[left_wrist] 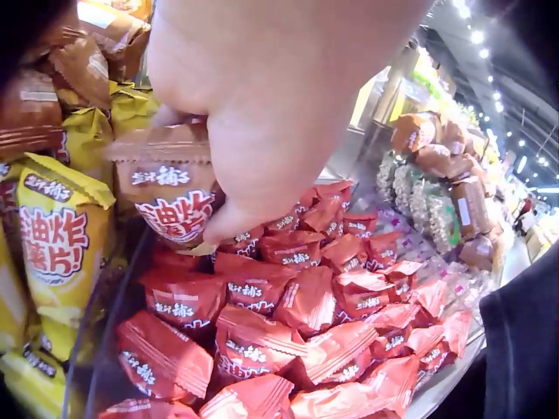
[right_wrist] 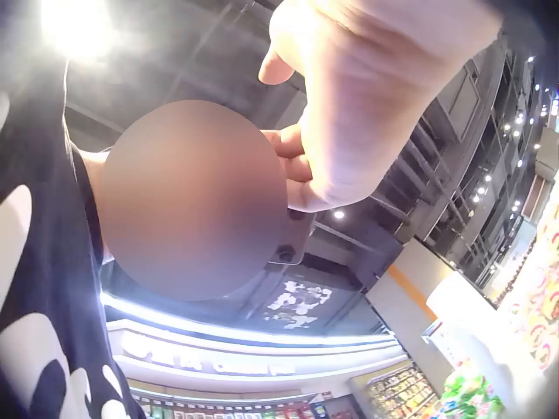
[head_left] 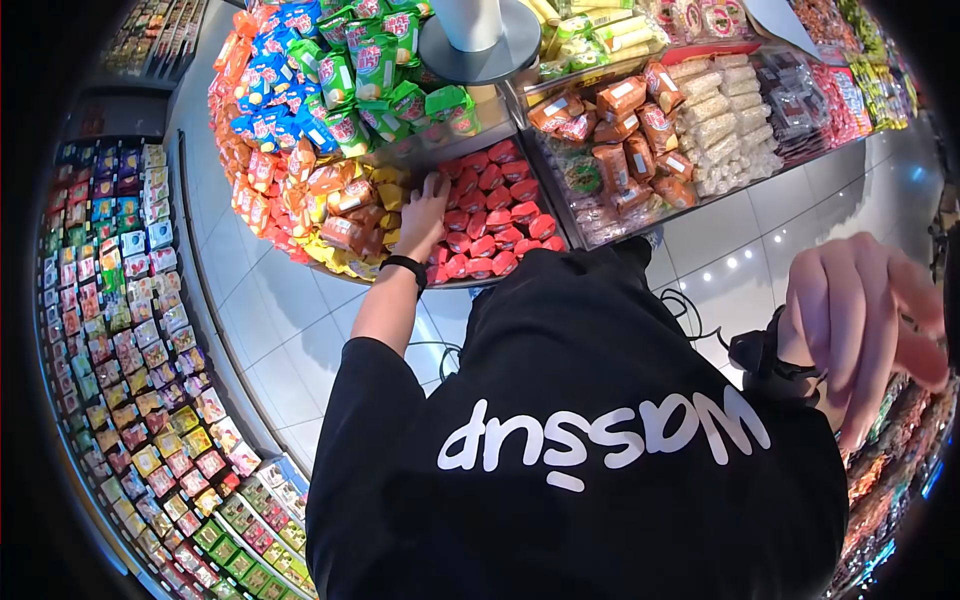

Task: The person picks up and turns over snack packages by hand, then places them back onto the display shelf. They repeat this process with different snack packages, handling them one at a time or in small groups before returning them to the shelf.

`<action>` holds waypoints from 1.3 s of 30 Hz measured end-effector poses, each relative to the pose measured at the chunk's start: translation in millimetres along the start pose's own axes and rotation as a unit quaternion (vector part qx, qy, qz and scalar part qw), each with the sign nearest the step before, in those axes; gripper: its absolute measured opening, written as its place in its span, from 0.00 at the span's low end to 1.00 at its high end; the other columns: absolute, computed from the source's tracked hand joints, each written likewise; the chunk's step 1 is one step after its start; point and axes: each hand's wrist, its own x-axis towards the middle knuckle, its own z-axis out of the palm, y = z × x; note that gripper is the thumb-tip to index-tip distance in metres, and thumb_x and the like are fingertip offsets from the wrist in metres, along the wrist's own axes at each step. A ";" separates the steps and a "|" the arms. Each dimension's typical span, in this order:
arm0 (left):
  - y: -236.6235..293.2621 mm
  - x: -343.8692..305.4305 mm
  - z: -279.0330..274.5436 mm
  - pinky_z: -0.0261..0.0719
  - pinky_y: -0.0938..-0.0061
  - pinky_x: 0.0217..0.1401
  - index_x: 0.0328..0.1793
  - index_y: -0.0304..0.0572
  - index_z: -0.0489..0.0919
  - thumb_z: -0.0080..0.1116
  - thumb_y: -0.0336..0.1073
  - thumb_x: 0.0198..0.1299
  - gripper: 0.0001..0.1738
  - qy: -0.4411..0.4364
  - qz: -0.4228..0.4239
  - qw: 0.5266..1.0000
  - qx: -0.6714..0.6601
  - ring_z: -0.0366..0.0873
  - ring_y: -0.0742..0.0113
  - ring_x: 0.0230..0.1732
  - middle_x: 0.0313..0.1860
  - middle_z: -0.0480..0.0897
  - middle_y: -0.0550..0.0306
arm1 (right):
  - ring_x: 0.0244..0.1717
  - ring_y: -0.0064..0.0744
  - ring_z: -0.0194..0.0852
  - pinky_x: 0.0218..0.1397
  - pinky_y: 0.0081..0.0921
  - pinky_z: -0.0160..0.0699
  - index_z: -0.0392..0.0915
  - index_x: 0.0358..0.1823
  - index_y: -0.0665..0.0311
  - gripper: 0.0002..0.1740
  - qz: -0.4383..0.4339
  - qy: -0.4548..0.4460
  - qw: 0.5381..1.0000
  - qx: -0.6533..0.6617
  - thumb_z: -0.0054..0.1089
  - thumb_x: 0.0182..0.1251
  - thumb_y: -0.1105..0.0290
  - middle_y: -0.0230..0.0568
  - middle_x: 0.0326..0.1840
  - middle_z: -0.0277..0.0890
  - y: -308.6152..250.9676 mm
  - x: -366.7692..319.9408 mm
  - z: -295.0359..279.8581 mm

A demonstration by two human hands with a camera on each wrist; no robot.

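My left hand point(head_left: 424, 217) reaches into the snack display at the edge of the red packets point(head_left: 490, 210). In the left wrist view that hand point(left_wrist: 271, 105) pinches a brown packet point(left_wrist: 168, 188) between thumb and fingers, above the red packets point(left_wrist: 262, 336) and beside a clear divider. Yellow packets point(left_wrist: 61, 236) lie on the divider's other side. My right hand point(head_left: 860, 320) is raised at the right, away from the display, its fingers bent; in the right wrist view the hand point(right_wrist: 367, 96) shows no item in it.
Green packets point(head_left: 372, 70) and blue packets point(head_left: 270, 90) are heaped behind, around a round grey stand point(head_left: 480, 50). More brown packets point(head_left: 625, 135) fill a bin to the right. Shelves of boxed goods point(head_left: 130, 350) line the left, across a tiled floor point(head_left: 285, 340).
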 end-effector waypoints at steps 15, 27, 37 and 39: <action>-25.0 -14.4 -20.0 0.80 0.52 0.55 0.58 0.47 0.78 0.60 0.34 0.56 0.21 0.052 -0.136 0.971 -0.191 0.79 0.39 0.54 0.53 0.78 0.44 | 0.37 0.29 0.79 0.48 0.26 0.75 0.66 0.69 0.79 0.41 0.158 0.280 0.924 -0.206 0.44 0.76 0.43 0.44 0.35 0.82 75.8 -31.5 -18.9; 17.8 -32.8 20.4 0.78 0.52 0.65 0.74 0.49 0.67 0.57 0.26 0.50 0.39 0.019 -0.068 0.993 -0.094 0.70 0.34 0.65 0.76 0.60 0.44 | 0.47 0.22 0.79 0.56 0.22 0.76 0.70 0.68 0.73 0.24 0.339 0.285 0.879 -0.179 0.57 0.76 0.68 0.36 0.42 0.82 126.7 -32.4 -25.6; 17.6 -20.7 20.1 0.82 0.51 0.57 0.65 0.46 0.72 0.61 0.26 0.51 0.31 0.052 -0.120 0.978 -0.165 0.77 0.32 0.55 0.71 0.64 0.41 | 0.40 0.22 0.79 0.47 0.23 0.78 0.77 0.62 0.66 0.24 0.441 0.229 0.816 -0.296 0.63 0.72 0.59 0.38 0.37 0.83 179.4 -43.8 -47.6; 11.9 -22.7 12.9 0.84 0.53 0.54 0.64 0.44 0.73 0.58 0.25 0.54 0.27 0.077 -0.135 0.967 -0.203 0.79 0.37 0.51 0.64 0.71 0.42 | 0.39 0.26 0.81 0.46 0.25 0.79 0.78 0.61 0.66 0.24 0.461 0.183 0.800 -0.338 0.63 0.71 0.58 0.40 0.36 0.83 195.3 -43.4 -57.3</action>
